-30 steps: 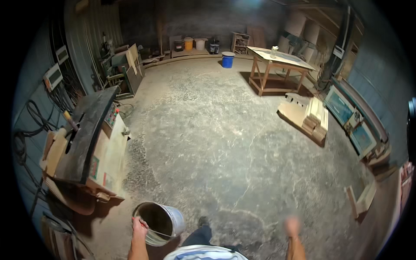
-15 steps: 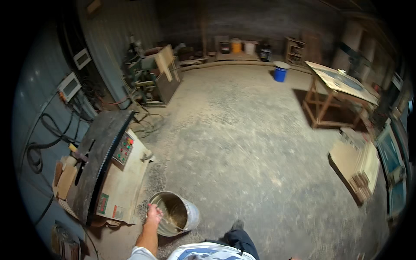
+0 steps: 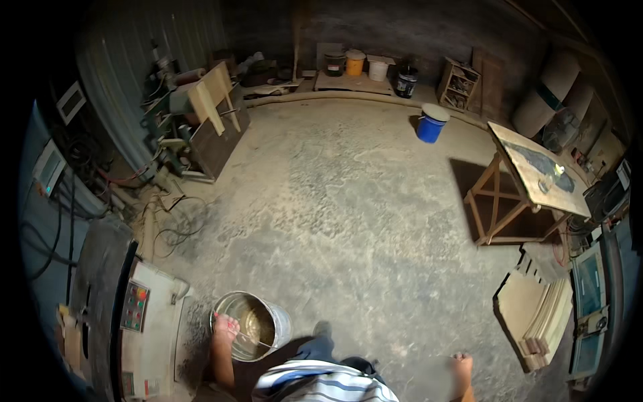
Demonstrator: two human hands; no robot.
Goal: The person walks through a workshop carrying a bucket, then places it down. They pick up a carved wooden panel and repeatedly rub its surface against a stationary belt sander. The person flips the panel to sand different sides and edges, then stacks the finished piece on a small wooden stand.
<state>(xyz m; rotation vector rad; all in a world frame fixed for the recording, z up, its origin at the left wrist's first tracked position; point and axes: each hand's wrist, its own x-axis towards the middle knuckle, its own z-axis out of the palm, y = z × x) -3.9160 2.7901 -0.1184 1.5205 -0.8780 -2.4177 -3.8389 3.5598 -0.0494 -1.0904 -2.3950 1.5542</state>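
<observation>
My left hand is closed round the thin wire handle of a metal bucket, which hangs tilted at my left side. Its open mouth faces up, and a yellowish-brown residue or content shows inside; which of the two I cannot tell. My right hand hangs low on the other side, its fingers curled. Whatever may be in those fingers is hidden, and a smooth grey blur lies beside them. Part of my leg and dark shoe shows between the hands.
A machine with a dark top and push buttons stands close on the left. Stacked boards lie at right, below a wooden stand with a slanted top. Further off are a lidded blue bucket, several pails and loose cables.
The view has moved forward across the floor, so the stand, blue bucket and pails look nearer. My right hand has come into view. The left hand still carries the bucket.
</observation>
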